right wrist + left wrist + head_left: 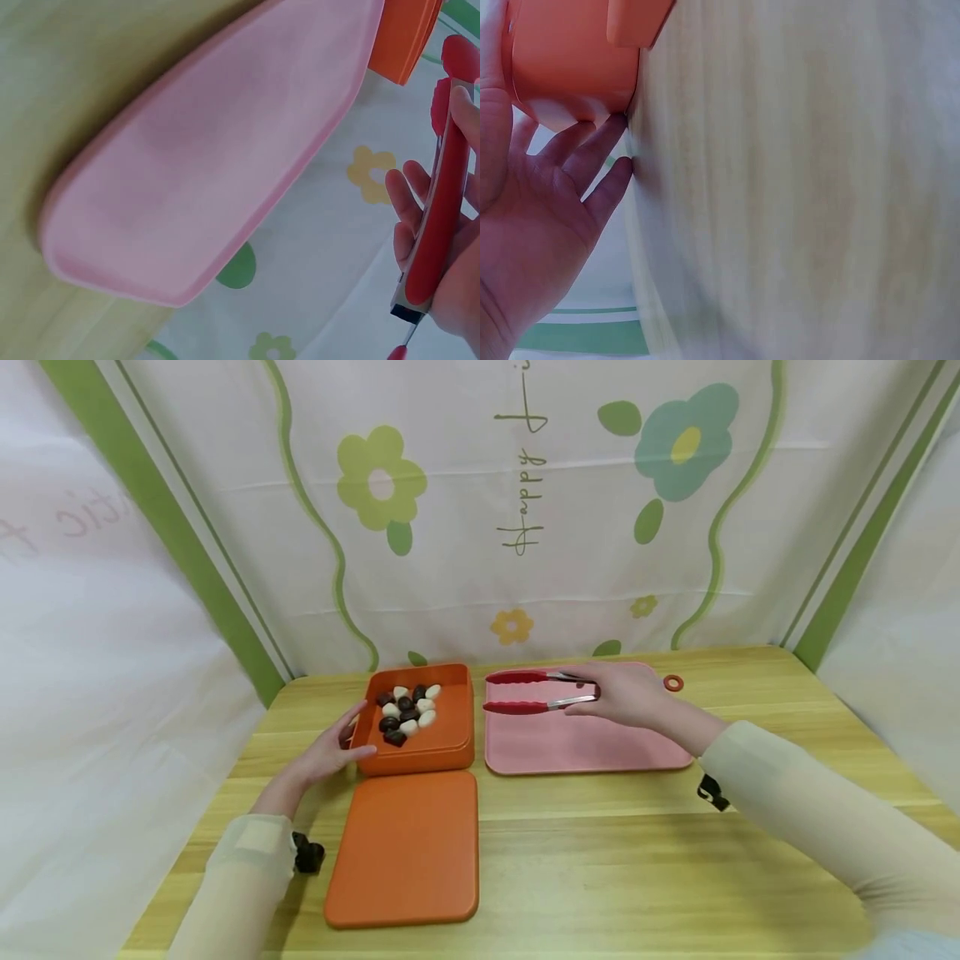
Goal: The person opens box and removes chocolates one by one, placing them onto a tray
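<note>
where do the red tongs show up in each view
Head: the red tongs are just right of and below centre, in the right hand.
Left wrist: not in it.
Right wrist: along the right edge.
Shared landmark: the orange box, in all three.

Both sleeves are plain cream: the left sleeve (pixel 236 881), toward the table's (pixel 600 877) left edge, and the right sleeve (pixel 810 814), toward its right. A squarish form shows at the left cuff (pixel 253 835); small creases gather farther up the right sleeve. Beside each cuff sits a small black fitting, left (pixel 307 853) and right (pixel 712 793), apparently a camera, though too small to be sure. The left hand (pixel 326 756) and right hand (pixel 630 693) are bare.
</note>
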`<state>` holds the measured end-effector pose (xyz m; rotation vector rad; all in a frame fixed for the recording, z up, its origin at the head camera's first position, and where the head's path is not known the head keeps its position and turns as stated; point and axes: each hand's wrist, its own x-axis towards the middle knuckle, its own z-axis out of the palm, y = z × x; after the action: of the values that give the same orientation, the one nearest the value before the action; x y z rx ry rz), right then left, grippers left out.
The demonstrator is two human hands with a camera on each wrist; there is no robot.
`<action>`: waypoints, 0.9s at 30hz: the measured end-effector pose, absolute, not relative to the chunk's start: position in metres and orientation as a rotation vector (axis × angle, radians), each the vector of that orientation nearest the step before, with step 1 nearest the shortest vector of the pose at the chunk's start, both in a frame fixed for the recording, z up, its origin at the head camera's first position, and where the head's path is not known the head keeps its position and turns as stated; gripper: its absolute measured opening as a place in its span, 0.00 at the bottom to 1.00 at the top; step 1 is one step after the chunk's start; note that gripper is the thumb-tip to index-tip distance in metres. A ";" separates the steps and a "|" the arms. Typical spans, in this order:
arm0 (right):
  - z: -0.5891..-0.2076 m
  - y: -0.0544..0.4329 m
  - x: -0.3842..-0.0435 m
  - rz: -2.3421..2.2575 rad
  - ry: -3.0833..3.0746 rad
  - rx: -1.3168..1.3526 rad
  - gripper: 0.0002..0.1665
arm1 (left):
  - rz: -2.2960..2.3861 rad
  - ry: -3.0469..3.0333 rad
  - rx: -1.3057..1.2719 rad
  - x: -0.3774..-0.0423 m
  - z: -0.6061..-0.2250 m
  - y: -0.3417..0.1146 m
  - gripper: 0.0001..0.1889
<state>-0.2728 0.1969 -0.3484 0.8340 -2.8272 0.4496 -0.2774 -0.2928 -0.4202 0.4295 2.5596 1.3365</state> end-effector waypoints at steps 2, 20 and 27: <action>-0.345 0.189 -0.278 0.436 -2.859 0.847 0.43 | 1.333 2.562 0.426 -0.277 -0.420 -0.292 0.47; -0.313 0.122 -0.309 0.296 -2.845 1.065 0.38 | 1.341 2.549 0.387 -0.273 -0.420 -0.293 0.47; -0.307 0.102 -0.317 0.204 -2.844 1.088 0.39 | 1.339 2.549 0.401 -0.275 -0.418 -0.292 0.47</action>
<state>-0.3173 0.1021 -0.3065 1.0883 -2.8438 0.2036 -0.2752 -0.2918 -0.4180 0.4010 2.5490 1.3385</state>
